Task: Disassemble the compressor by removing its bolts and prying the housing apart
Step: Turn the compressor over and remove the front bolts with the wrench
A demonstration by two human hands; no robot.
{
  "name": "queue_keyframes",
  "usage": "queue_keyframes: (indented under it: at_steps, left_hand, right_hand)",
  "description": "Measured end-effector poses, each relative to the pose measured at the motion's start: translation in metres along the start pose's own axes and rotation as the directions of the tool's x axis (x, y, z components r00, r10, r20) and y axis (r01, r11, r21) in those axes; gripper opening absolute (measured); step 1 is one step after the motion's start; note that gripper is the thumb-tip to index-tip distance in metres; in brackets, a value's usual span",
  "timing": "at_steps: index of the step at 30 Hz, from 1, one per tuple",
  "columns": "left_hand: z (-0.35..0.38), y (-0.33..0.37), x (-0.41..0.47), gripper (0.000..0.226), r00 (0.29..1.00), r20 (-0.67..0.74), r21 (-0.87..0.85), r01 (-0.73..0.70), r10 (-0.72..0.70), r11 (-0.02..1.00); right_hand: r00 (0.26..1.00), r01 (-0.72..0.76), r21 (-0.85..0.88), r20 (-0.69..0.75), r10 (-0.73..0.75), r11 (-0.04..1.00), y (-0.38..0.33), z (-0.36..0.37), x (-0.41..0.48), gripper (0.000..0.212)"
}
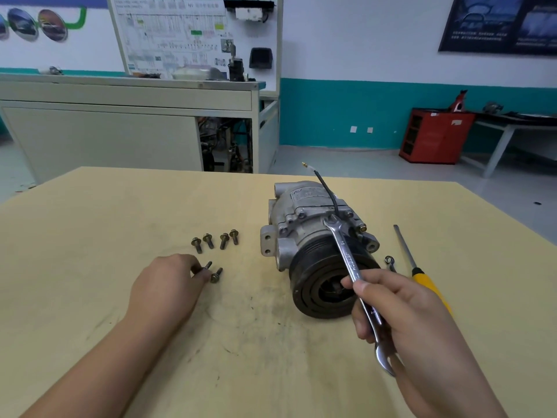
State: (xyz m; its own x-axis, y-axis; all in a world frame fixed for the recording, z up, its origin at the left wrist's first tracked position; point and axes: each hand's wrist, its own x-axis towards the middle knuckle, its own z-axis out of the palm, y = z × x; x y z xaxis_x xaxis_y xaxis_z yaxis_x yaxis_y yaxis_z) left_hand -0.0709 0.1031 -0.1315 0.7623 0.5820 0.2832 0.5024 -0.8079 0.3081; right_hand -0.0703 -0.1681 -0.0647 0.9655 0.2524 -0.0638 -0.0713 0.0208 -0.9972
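Two grips are busy. The left grip pinches a bolt by its head end, likely setting it beside a loose bolt at its 3 o'clock; four more bolts line up at 12 o'clock (kept together, presumably so none strays). The right grip wraps a wrench, its open end over the compressor, which lies on the surface, pulley toward the person. A screwdriver at the compressor's 3 o'clock probably awaits prying.

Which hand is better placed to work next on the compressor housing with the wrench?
The right hand, probably: it grips the wrench, whose open end is over the compressor housing. The left hand is away at the loose bolts on the table, holding one bolt.
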Motion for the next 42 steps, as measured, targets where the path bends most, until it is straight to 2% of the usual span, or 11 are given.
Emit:
queue_keyframes:
  at_steps: [8, 11, 14, 18, 22, 24, 28, 31, 34, 39, 42]
  left_hand:
    - [0.003, -0.006, -0.001, 0.023, 1.000, 0.022, -0.096, 0.016, -0.014, 0.995]
    - [0.002, -0.007, -0.003, 0.018, 0.999, 0.036, -0.126, 0.032, -0.028, 0.992]
    - [0.003, -0.007, -0.003, 0.017, 0.999, 0.040, -0.147, 0.040, -0.034, 0.988]
    - [0.004, -0.003, -0.003, 0.023, 0.999, 0.020, -0.156, 0.052, -0.050, 0.986]
    - [-0.002, 0.006, -0.013, 0.016, 0.996, -0.070, -0.234, 0.033, -0.050, 0.972]
    - [-0.009, 0.019, -0.021, 0.009, 0.984, -0.175, -0.364, -0.078, 0.014, 0.928]
    - [-0.026, 0.061, -0.041, 0.025, 0.902, -0.328, -0.532, -0.423, 0.282, 0.733]
    - [-0.028, 0.090, -0.048, 0.056, 0.877, -0.182, -0.630, -0.451, 0.445, 0.632]
    - [-0.024, 0.113, -0.045, 0.078, 0.863, -0.042, -0.602, -0.424, 0.503, 0.677]
    - [-0.008, 0.113, -0.040, 0.080, 0.875, -0.086, -0.476, -0.457, 0.477, 0.752]
    - [-0.003, 0.101, -0.038, 0.089, 0.904, -0.060, -0.571, -0.378, 0.423, 0.729]
  right_hand:
    - [1.000, 0.023, 0.005, -0.017, -0.023, 1.000, 0.004, 0.000, -0.001, 0.016]
    - [0.988, 0.061, -0.006, -0.142, -0.061, 0.998, 0.003, -0.014, 0.006, 0.017]
    - [0.948, 0.035, -0.270, -0.295, -0.117, 0.962, -0.001, -0.044, 0.028, 0.017]
    - [0.974, -0.101, -0.664, -0.216, -0.062, 0.741, 0.003, -0.062, 0.058, 0.023]
    - [0.985, -0.116, -0.947, -0.149, -0.090, 0.299, 0.020, -0.048, 0.073, 0.016]
    - [0.985, -0.084, -0.986, -0.104, -0.139, 0.146, 0.026, -0.039, 0.076, 0.024]
    - [0.992, -0.041, -0.988, -0.058, -0.113, 0.148, 0.031, -0.034, 0.080, 0.025]
    - [0.975, -0.035, -0.979, -0.077, -0.208, 0.201, 0.024, -0.044, 0.083, 0.016]
    - [0.904, -0.042, -0.984, -0.110, -0.414, 0.171, 0.009, -0.065, 0.091, 0.023]
    - [0.983, -0.030, -0.994, -0.010, -0.184, -0.103, 0.021, -0.069, 0.105, 0.034]
    - [0.989, -0.007, -0.994, 0.009, -0.146, -0.110, 0.026, -0.067, 0.114, 0.032]
